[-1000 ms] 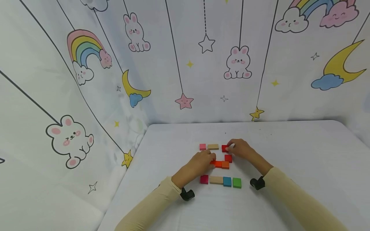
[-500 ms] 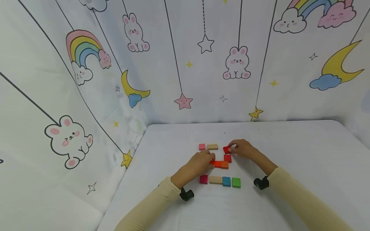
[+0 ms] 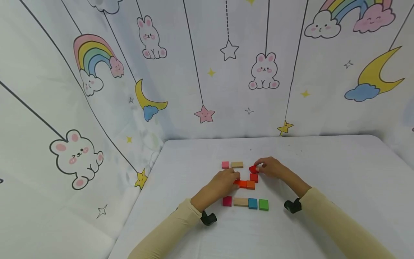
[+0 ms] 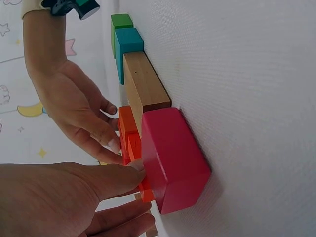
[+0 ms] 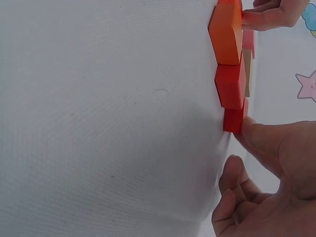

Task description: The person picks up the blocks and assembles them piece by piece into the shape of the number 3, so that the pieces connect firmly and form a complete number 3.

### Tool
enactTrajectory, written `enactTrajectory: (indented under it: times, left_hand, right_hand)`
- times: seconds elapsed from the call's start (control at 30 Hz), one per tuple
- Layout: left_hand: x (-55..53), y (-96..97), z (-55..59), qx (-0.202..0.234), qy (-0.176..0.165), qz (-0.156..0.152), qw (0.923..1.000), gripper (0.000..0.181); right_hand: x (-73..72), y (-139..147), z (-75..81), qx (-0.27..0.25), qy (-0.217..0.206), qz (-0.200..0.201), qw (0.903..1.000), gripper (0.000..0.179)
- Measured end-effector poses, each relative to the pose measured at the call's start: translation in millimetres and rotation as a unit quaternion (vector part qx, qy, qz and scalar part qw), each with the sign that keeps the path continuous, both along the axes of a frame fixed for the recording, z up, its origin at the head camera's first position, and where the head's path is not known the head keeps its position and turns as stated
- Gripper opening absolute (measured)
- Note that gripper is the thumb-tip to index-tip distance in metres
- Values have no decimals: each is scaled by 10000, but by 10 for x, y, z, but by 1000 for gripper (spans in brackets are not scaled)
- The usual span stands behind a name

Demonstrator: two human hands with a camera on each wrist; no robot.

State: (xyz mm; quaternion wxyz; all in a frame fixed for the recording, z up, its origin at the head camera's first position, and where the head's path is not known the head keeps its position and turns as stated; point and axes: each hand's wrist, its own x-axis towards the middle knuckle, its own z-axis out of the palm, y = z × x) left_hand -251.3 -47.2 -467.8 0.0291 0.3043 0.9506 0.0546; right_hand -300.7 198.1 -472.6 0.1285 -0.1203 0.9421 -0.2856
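Observation:
My right hand (image 3: pixel 271 167) pinches a small red block (image 3: pixel 253 169) between thumb and fingertips at the right of the back row. This block sits askew just behind a second red block (image 3: pixel 253 177); in the right wrist view the held block (image 5: pixel 234 120) overlaps its neighbour. My left hand (image 3: pixel 220 185) holds the left end of an orange-red block (image 3: pixel 242 184), thumb on one side and fingers on the other. An orange block (image 3: pixel 250 185) adjoins that one on the right. In the left wrist view a crimson block (image 4: pixel 173 158) partly hides the left hand's grip.
Nearer the person runs a row with the crimson block, a tan block (image 3: pixel 240 202), a blue block (image 3: pixel 253 203) and a green block (image 3: pixel 263 204). A pink block (image 3: pixel 225 164) and another tan block (image 3: pixel 237 164) lie at the back left. White cloth covers the table (image 3: pixel 310 162).
My right hand has shifted slightly right and toward me, and the red block in it has turned from square to askew. The left hand has stayed in place on the orange-red block.

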Motion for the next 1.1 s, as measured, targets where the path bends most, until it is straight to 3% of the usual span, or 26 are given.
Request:
enactTrajectory:
  times: [0.7,0.93,1.1]
  left_hand:
    - [3,-14,1,34,28,-16,10000,28]
    - [2,-29,-6,60,16,-25,10000,27]
    - [-4,-17,-20,77,32,-71,9999,28]
  right_hand:
    - [39,-19,20,-2,27,36,10000,30]
    - [-25,-36,8,-24,43,-82,10000,33]
    - [-82,-110,36,37,351,-217,9991,33]
